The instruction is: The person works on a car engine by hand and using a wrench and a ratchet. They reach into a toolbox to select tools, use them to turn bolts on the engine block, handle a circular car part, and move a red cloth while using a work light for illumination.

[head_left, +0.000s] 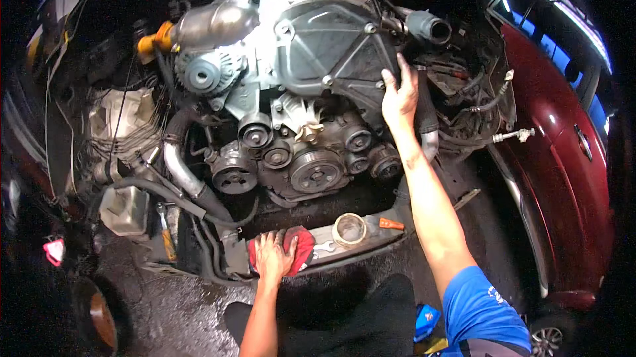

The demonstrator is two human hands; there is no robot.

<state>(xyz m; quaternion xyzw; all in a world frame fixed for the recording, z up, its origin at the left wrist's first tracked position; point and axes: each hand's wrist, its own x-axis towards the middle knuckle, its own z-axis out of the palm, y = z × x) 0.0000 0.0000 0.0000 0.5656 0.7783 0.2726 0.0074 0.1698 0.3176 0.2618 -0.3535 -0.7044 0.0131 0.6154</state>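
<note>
My left hand point(273, 257) lies flat, fingers spread, over a red cloth point(303, 249) on the front crossmember point(321, 261). My right hand point(402, 95) reaches up to the right edge of a dark ribbed engine cover point(344, 42), thumb and fingers apart and touching it; some fingertips are hidden. Below the cover is the bare engine front, with a large crankshaft pulley point(316, 173) and several smaller pulleys. Beside the cloth rests a wrench point(324, 247), partly covered. To its right stand a round open tub point(350, 230) and an orange-handled tool point(391, 224).
An alternator point(205, 76) and a metal canister point(218, 24) sit upper left. Hoses point(427, 108) run down both sides. A whitish plastic reservoir point(124, 210) and a ratchet point(165, 231) lie on the left. A dark red car panel point(556, 138) borders the right.
</note>
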